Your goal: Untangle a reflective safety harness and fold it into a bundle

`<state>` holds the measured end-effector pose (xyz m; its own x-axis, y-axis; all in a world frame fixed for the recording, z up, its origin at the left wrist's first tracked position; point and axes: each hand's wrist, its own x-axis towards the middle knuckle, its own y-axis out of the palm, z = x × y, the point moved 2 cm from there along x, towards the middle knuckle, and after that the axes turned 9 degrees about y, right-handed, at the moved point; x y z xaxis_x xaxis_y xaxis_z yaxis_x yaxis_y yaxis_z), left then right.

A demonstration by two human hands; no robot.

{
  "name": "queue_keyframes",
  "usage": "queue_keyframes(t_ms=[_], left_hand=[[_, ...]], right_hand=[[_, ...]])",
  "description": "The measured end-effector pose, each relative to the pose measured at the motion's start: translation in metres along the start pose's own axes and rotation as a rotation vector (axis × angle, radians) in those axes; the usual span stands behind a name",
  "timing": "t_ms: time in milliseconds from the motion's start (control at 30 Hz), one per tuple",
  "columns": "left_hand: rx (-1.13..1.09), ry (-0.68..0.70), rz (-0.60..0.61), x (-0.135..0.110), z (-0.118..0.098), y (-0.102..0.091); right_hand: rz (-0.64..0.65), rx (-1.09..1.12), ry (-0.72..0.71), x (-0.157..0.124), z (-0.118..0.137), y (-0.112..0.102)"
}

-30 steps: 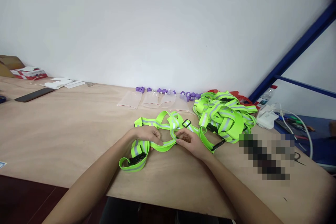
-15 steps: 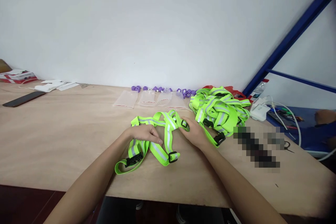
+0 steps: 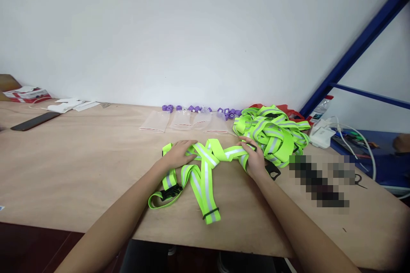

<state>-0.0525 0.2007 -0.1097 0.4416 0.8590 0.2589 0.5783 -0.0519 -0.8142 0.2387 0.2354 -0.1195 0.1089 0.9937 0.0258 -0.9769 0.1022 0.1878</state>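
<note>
A lime-yellow reflective strap vest (image 3: 208, 179) with silver stripes lies on the table in front of me, its bands crossing near the middle. My left hand (image 3: 179, 154) rests on its upper left band, fingers stretched and thumb apart. On the right, my right hand (image 3: 254, 160) is closed round another band beside a black slider (image 3: 251, 146), drawing it fairly straight. A black buckle (image 3: 171, 192) sits in the lower left loop. Toward me hangs one folded band ending in a second slider (image 3: 210, 213). A black buckle piece (image 3: 273, 171) shows behind my right wrist.
A heap of similar vests (image 3: 272, 132) lies at the back right. Clear plastic bags (image 3: 155, 121) and several purple pieces (image 3: 231, 115) line the wall side. A white plug adapter (image 3: 322, 133) stands farther right. A dark flat bar (image 3: 35, 121) lies left.
My right hand has moved right, pulling its band straighter. The crossing has opened out and the lower slider has shifted toward me. My left hand has moved slightly up and its fingers are extended.
</note>
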Motion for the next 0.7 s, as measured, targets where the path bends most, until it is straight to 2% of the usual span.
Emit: queue_keyframes(t_ms=[67, 167, 233, 333, 433, 500, 567, 700], left_hand=[[-0.044, -0.028, -0.041, 0.002, 0.0, 0.0], [-0.184, -0.077, -0.15, 0.005, 0.001, -0.005], [-0.271, -0.121, -0.299, 0.005, 0.003, -0.012], [-0.385, -0.186, -0.584, 0.002, 0.009, -0.026], [-0.652, -0.278, -0.766, -0.001, 0.017, -0.033], [-0.807, -0.321, -0.824, -0.001, 0.022, -0.033], [-0.871, -0.331, -0.841, 0.0, 0.024, -0.031], [-0.94, -0.353, -0.83, 0.004, 0.023, -0.022]], right_hand=[[-0.001, 0.123, 0.097, 0.0, 0.0, 0.001], [0.023, 0.164, 0.176, -0.003, 0.004, 0.003], [0.03, 0.154, 0.207, -0.007, 0.006, 0.005], [0.066, 0.126, 0.234, -0.011, 0.009, 0.008], [0.12, 0.11, 0.238, -0.013, 0.01, 0.009], [0.131, 0.075, 0.231, -0.013, 0.01, 0.008], [0.155, -0.03, 0.196, -0.012, 0.01, 0.006], [0.304, -0.453, -0.069, -0.014, 0.009, 0.008]])
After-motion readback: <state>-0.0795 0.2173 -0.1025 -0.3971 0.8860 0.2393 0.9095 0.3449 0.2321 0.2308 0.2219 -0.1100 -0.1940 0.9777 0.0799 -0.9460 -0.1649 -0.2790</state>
